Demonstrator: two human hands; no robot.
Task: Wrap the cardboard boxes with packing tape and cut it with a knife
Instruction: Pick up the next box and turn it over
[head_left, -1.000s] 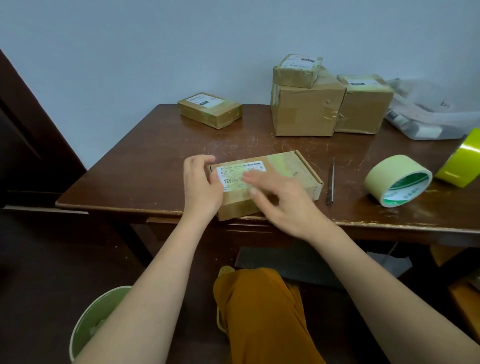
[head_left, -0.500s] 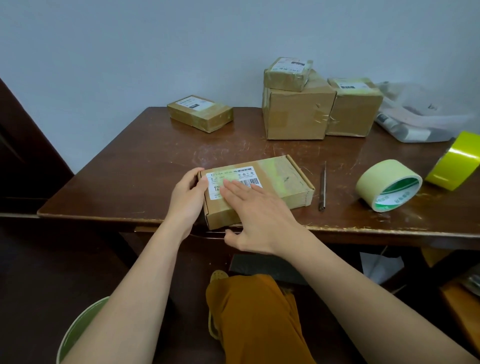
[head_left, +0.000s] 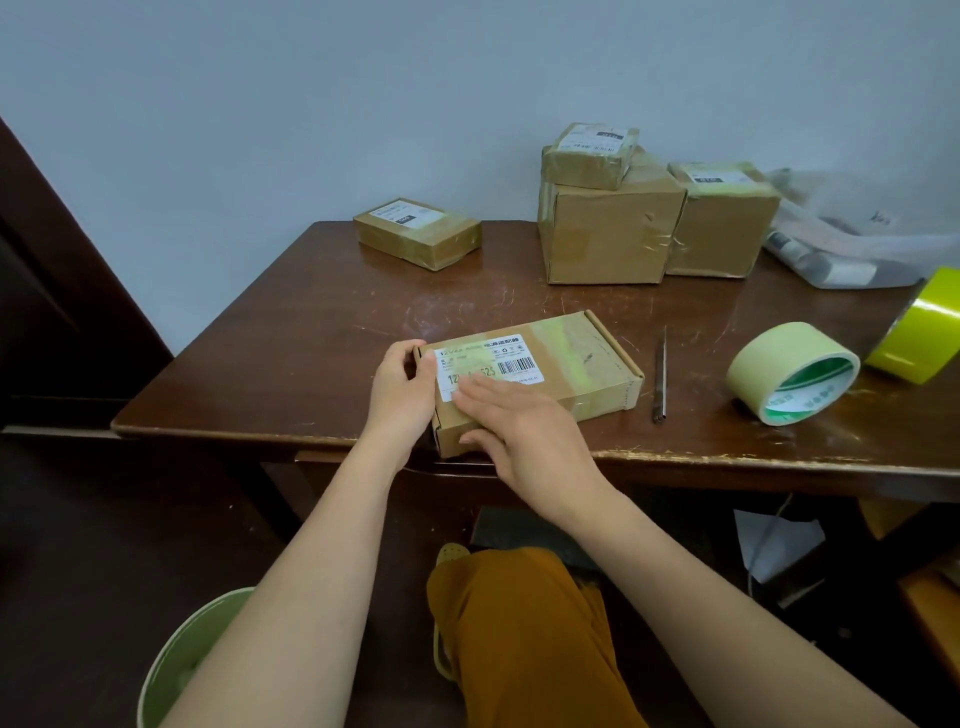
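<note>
Meanwhile a flat cardboard box (head_left: 561, 364) lay at the near edge of the wooden table (head_left: 311, 322), its near-left corner reaching the edge, a white shipping label (head_left: 488, 364) on its top. The left hand (head_left: 402, 395) gripped the box's left end — fingers curled over the far-left corner, thumb on the label's edge. The right hand (head_left: 519, 431) lay flat on the top with fingers straight across the label, its thumb against the near side wall.

Just right of the box, apart from it, a thin metal knife (head_left: 661, 376) lay lengthwise. Further right stood a pale green tape roll (head_left: 792, 371), and beside it, at the frame's right edge, a bright yellow-green roll (head_left: 922, 332).

At the far side sat a flat taped box (head_left: 415, 234) on the left — and to its right a large box (head_left: 608, 228) with a small box (head_left: 589, 156) stacked on top, another box (head_left: 722, 223) touching its right side. Plastic bags (head_left: 857, 244) lay in the far-right corner. A green bin (head_left: 192, 660) stood on the floor, near left.
</note>
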